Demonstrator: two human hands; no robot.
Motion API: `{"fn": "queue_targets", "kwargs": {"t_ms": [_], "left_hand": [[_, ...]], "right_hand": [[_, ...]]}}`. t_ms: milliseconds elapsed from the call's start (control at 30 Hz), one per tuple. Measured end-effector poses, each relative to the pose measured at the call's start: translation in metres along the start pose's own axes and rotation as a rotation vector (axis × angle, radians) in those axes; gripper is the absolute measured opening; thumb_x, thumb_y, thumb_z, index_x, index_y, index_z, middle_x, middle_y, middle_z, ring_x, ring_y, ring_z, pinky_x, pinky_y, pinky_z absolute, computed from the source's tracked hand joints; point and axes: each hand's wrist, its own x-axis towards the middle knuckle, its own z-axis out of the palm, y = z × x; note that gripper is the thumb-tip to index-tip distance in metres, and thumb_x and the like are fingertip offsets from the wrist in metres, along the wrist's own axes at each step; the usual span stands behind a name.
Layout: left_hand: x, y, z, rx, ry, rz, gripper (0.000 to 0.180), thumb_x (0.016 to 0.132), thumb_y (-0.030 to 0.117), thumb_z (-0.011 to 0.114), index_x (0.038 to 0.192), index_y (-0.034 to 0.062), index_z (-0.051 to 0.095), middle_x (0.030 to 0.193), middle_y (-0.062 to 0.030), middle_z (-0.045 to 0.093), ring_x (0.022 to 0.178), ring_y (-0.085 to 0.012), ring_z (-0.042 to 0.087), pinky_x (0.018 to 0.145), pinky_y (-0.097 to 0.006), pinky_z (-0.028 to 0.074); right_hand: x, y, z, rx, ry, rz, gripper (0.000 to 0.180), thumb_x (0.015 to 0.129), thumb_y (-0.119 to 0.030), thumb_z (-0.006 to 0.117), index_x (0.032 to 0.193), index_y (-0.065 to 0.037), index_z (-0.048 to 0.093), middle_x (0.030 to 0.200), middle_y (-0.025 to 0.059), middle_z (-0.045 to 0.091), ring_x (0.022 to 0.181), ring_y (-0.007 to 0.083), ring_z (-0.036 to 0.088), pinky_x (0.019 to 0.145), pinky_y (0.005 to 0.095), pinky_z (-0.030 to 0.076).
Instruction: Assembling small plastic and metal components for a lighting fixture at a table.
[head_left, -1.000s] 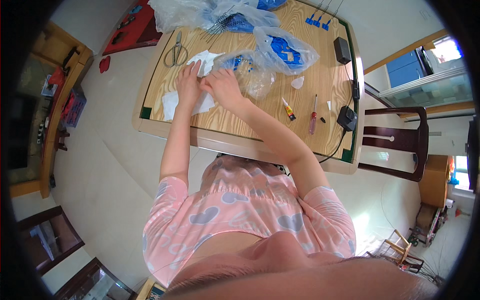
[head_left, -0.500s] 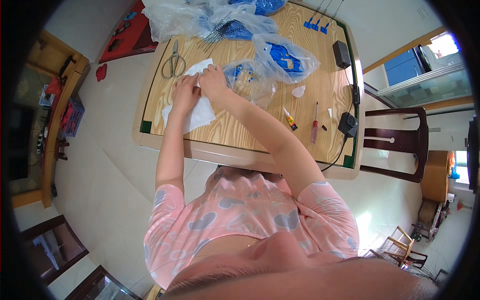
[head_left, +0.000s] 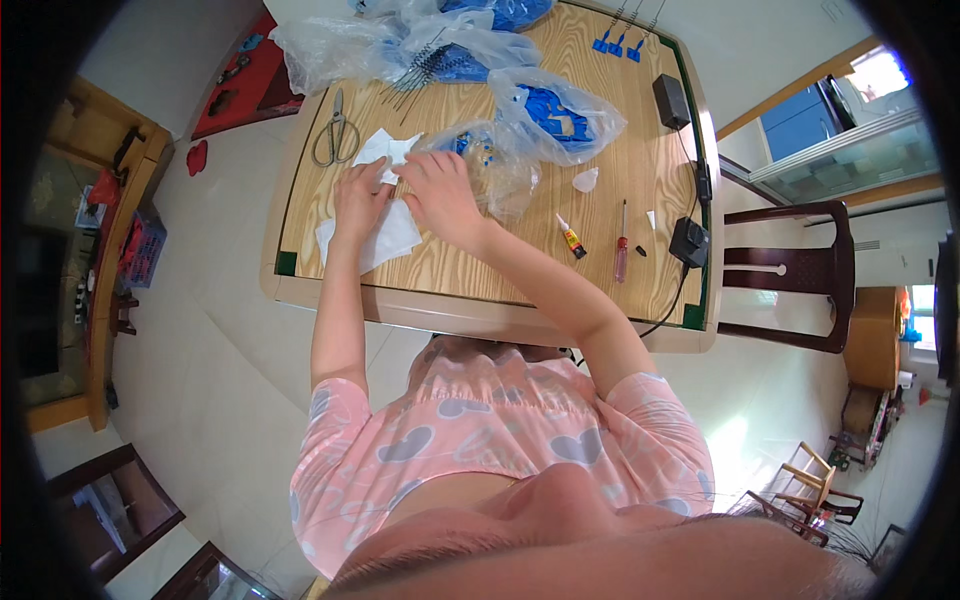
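White tissue lies on the table's left half, with an upper piece (head_left: 394, 150) folded and creased beyond my fingers and a flat piece (head_left: 394, 236) nearer me. My left hand (head_left: 360, 200) is closed on the upper tissue, its fingers bent over the near edge. My right hand (head_left: 445, 195) hovers just to the right, thumb apart from the fingers, fingertips close to the tissue's right edge. Whether they touch it I cannot tell. Left of the tissue lie scissors (head_left: 336, 138). A clear bag with small tan and blue pieces (head_left: 485, 155) sits beyond my right hand.
Farther back are a bag of blue parts (head_left: 550, 115) and a bundle of dark twisted wires (head_left: 425, 68) on plastic bags. To the right lie a glue tube (head_left: 571, 238), a screwdriver (head_left: 621, 258), a black adapter (head_left: 688, 242) and a black box (head_left: 671, 102). A chair (head_left: 785, 270) stands beside the table.
My right hand has drawn back from the upper tissue and its fingers have parted. My left hand has stayed at the tissue, more of which now shows. The whole view has shifted slightly.
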Motion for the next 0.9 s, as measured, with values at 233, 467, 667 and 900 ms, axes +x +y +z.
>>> {"fn": "queue_targets", "kwargs": {"t_ms": [233,467,667,900], "left_hand": [[0.008,0.05,-0.024,-0.156,0.12,0.057,0.055,0.073,0.02,0.078,0.123,0.0096,0.06,0.121,-0.0135,0.057,0.111,-0.0321,0.052,0.094,-0.042,0.042],[0.076,0.14,0.006,-0.369,0.146,0.363,0.022,0.081,0.015,0.069,0.1,0.0045,0.068,0.101,-0.0121,0.065,0.098,-0.032,0.06,0.085,-0.04,0.048],[0.147,0.198,0.086,-0.186,-0.191,0.478,0.016,0.086,0.012,0.057,0.095,0.0049,0.067,0.1,-0.0132,0.065,0.096,-0.0325,0.062,0.084,-0.042,0.05],[0.172,0.19,0.157,0.011,-0.078,0.487,0.019,0.086,0.01,0.052,0.101,0.005,0.063,0.106,-0.0133,0.063,0.102,-0.0314,0.059,0.084,-0.04,0.051]], "right_hand": [[-0.092,0.025,-0.078,0.28,0.021,0.288,0.027,0.077,-0.008,0.067,0.103,-0.01,0.063,0.109,0.0088,0.06,0.105,0.03,0.054,0.092,0.0424,0.041],[-0.08,0.096,-0.142,0.245,0.123,0.418,0.02,0.083,-0.005,0.065,0.102,-0.004,0.064,0.098,0.0128,0.064,0.094,0.0295,0.061,0.083,0.0379,0.048],[-0.031,0.228,-0.129,0.079,-0.273,0.39,0.025,0.084,-0.011,0.06,0.108,-0.004,0.064,0.1,0.018,0.065,0.098,0.0356,0.062,0.085,0.043,0.049],[-0.01,0.29,-0.073,-0.22,-0.431,0.386,0.028,0.082,-0.011,0.064,0.11,-0.007,0.062,0.105,0.0157,0.063,0.101,0.0352,0.06,0.086,0.0445,0.048]]}}
